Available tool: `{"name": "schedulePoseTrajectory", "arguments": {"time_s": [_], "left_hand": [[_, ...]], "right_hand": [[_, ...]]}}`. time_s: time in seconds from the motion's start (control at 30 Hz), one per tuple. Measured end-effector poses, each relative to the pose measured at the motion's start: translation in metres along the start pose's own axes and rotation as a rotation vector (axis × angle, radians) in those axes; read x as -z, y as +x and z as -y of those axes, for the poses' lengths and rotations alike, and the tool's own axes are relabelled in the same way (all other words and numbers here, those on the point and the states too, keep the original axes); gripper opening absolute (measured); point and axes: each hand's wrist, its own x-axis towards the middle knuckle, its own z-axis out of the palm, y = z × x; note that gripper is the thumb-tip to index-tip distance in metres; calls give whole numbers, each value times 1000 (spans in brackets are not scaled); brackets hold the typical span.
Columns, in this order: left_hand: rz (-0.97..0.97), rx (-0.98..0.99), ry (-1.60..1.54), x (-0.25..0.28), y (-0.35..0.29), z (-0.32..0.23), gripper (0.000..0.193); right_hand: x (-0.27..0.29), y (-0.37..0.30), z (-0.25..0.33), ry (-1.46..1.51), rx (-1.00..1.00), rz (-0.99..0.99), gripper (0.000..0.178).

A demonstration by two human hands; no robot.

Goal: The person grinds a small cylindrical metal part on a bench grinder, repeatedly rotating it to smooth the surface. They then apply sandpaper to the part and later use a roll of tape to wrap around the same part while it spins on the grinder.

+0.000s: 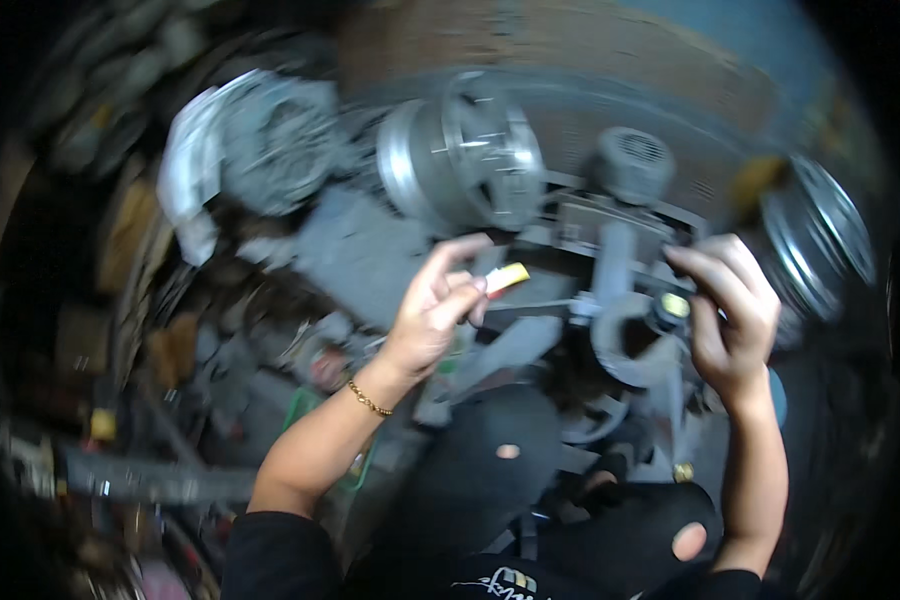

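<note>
My left hand (pixel 438 312) pinches a small yellow, white and red stick-like object (pixel 507 279) between thumb and fingers; its exact kind is blurred. Off to the right, my right hand (pixel 732 305) hovers with fingers bent and thumb apart, and I see nothing in its grasp. Just left of that thumb is a dark knob with a pale yellow end (pixel 671 309), at the hub of a grey wheel-like machine part (pixel 610 345). A gap seems to part the hand from it. Behind the machine stands a grey ribbed motor (pixel 635 165).
Silvery wheel rims (pixel 495 165) stand at the back centre, and more shiny rims (pixel 815 240) at the right. A dusty grey housing in plastic wrap (pixel 270 150) lies back left. Scrap parts litter the left floor, with a green-edged tray (pixel 360 470) by my left forearm.
</note>
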Motion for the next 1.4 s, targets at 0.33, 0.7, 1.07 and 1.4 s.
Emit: {"name": "schedulePoseTrajectory", "arguments": {"time_s": [0.33,0.7,1.07,1.4], "left_hand": [[-380,790,391,147,-272,23,20],[-1060,486,1851,218,-542,14,17],[-1173,846,1879,264,-565,52,48],[-205,823,938,253,-399,225,23]], "right_hand": [[-99,-17,79,464,168,404,40],[-122,-45,51,397,-37,688,33],[-119,-46,45,395,-53,682,35],[-93,-48,45,259,-129,775,34]]}}
